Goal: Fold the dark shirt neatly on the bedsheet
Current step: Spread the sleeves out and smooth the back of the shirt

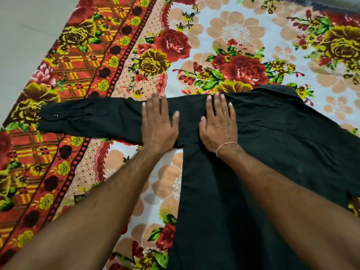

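dark shirt (pixel 263 152) spread flat on floral bedsheet (pixel 224 32), body filling centre and lower right of frame, collar toward upper right. one long sleeve (pixel 87 119) stretched out toward left edge, cuff with small button (pixel 56 115) at far left. left hand (pixel 158 125) palm down, fingers spread, pressed on sleeve near armpit. right hand (pixel 219 123) palm down, fingers spread, pressed on shoulder area just beside it. thin thread bracelet (pixel 226 146) on right wrist. pale floor (pixel 23 26) at upper left.
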